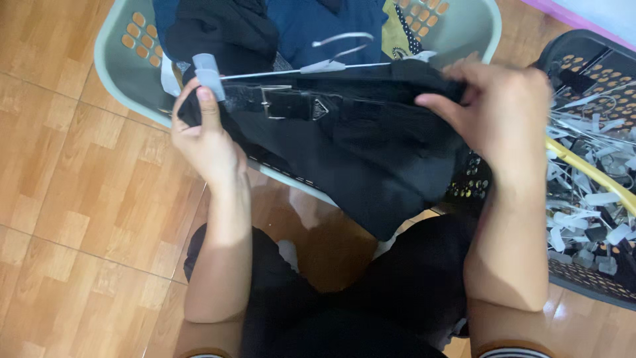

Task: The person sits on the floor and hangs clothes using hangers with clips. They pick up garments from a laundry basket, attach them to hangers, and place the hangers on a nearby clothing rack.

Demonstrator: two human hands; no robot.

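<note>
Head view: both hands hold a black garment (371, 152) w/ a belt and metal buckle (268, 104) at the waist, hung on a grey clip hanger (298, 68). Hanger's long axis runs left-right, roughly level, across the front of the body. Left hand (209, 136) is closed on the left clip (207, 74), thumb pressed up against it, fingers pinching the fabric edge below. Right hand (503, 116) is clamped on the garment's right end, at or over the other clip; that clip is mostly hidden by the fingers, so can't tell if it's squeezed. Each hand sits at its own end; garment body hangs down btwn them toward the lap.

Containers: pale green laundry basket (109, 63) directly behind the garment, holding dark and blue clothes (318, 23) plus a yellowish patterned piece. To the right, a black basket (583, 56) full of loose grey clip hangers, one yellow hanger (589, 169) across the pile. Wood-pattern tile floor (73, 199) underneath.
</note>
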